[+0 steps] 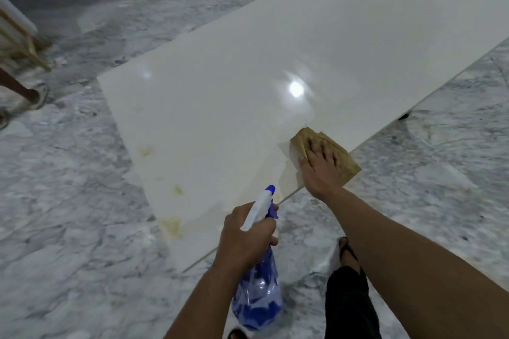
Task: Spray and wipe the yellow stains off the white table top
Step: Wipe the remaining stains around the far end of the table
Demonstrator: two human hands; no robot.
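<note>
Head view shows the white table top (275,49) lying as a long glossy slab that runs from the lower centre toward the upper right, low over a grey marbled floor (68,242). Yellow stains (172,226) mark its near end: one large patch at the near corner, a smaller one (178,189) just beyond it, and a faint one (145,151) close to the left edge. A wet film covers the surface beside the cloth. A bright light reflection (296,88) sits near the middle of the slab.

A tan cloth (341,158) lies on the near right edge of the table top, one corner projecting past the edge. The right hand (319,165) presses flat on this cloth with fingers straight and spread.

The left hand (245,237) grips the neck of a spray bottle (259,292), fingers curled round it below the white trigger head. The blue nozzle (270,189) points toward the stained near end of the table top. The bottle body is clear with blue print and hangs over the floor, just short of the table's near edge.

A dark-trousered leg (347,300) and a sandalled foot (347,253) stand on the floor below the right forearm. Another person's foot (35,95) is at the left edge. A wooden frame (24,47) stands at the upper left.
</note>
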